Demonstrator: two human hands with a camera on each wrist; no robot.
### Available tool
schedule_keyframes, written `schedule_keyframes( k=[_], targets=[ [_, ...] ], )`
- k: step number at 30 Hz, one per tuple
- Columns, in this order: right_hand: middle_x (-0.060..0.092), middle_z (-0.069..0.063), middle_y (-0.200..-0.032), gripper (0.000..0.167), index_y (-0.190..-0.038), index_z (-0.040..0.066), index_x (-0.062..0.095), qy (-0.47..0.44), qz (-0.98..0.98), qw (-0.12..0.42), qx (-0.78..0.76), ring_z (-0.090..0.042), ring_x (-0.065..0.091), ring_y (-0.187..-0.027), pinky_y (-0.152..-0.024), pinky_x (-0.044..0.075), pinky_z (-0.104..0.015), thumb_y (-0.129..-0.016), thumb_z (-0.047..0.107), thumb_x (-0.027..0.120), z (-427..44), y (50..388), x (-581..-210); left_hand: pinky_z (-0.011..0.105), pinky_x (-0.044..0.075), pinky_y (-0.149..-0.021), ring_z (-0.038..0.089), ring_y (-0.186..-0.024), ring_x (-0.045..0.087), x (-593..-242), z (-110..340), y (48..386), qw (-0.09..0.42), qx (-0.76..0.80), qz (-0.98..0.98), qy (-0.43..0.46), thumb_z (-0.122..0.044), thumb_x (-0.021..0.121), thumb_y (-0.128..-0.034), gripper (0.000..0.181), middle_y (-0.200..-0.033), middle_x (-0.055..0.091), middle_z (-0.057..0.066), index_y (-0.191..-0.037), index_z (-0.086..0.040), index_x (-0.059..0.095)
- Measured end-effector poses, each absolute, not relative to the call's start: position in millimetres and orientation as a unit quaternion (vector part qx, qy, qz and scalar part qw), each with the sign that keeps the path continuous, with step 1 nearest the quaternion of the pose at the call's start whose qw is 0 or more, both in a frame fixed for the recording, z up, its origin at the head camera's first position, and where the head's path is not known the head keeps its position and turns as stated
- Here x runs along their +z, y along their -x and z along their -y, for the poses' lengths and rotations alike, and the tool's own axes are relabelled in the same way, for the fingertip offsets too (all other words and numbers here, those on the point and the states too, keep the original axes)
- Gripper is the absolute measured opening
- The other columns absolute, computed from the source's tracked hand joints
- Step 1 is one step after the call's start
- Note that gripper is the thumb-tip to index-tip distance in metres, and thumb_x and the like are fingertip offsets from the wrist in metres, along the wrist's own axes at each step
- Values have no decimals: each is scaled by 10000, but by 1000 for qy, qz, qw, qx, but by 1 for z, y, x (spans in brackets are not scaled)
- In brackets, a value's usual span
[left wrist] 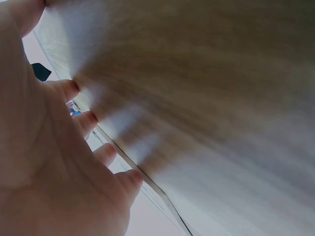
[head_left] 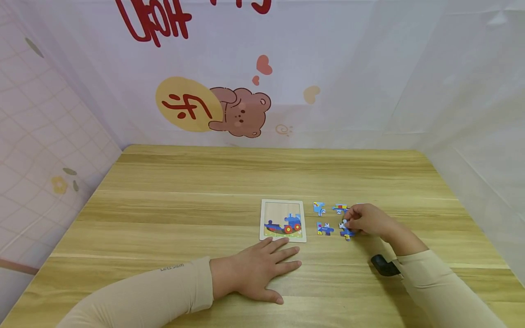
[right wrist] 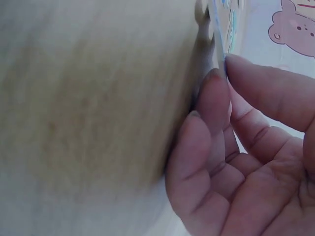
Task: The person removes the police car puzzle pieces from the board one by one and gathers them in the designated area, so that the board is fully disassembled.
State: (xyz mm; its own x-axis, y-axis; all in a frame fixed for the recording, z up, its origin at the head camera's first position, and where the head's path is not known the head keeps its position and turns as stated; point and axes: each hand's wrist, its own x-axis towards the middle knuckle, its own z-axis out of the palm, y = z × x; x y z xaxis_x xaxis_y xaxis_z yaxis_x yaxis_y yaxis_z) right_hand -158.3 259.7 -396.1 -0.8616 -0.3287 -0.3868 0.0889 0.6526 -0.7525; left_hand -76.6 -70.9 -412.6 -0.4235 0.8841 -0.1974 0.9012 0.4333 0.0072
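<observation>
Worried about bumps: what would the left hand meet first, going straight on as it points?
Likely the frame: its near edge lies by the left hand's little and ring fingers; whether they touch is unclear.

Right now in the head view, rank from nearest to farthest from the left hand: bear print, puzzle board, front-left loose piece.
1. Puzzle board, ahead of the left hand.
2. Front-left loose piece, right of the board.
3. Bear print, at the back.

There are two hands (head_left: 264, 269), two sleeves (head_left: 151, 296), one counter (head_left: 184, 214), one puzzle tray (head_left: 263, 218), at least five loose puzzle pieces (head_left: 325, 229), some partly hidden, one black wrist device (head_left: 384, 265), one printed bear (head_left: 249, 114) and three printed hearts (head_left: 264, 65).
</observation>
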Motion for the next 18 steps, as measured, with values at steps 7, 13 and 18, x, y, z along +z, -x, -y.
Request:
schedule_keyframes(
  k=[7,13,18],
  targets=[
    [598,-7,-774,123,-964,-72,592,61,-880,249,-400,-143,535,-687,-560,455,-278,-898,24,632,-255,157,-394,449,277,-1126,263,-1469,162,-412,71,76,84,-50,-842,-531,-705,370,-910,775,-1608,184,-10,-1544,-277,246],
    [595,-26,-791,94,-943,-56,595,55,-890,240,-383,-148,529,-688,-562,461,-287,-899,19,630,-253,155,-392,449,279,-1125,264,-1470,160,-413,71,77,84,-49,-842,-531,-707,368,-909,775,-1608,182,-13,-1544,-281,244],
    [600,-33,-789,76,-930,-46,602,59,-900,236,-362,-152,540,-692,-576,471,-306,-901,19,629,-251,155,-391,449,275,-1127,264,-1471,156,-413,71,76,86,-48,-843,-529,-707,369,-908,774,-1608,182,-15,-1544,-283,243]
  ],
)
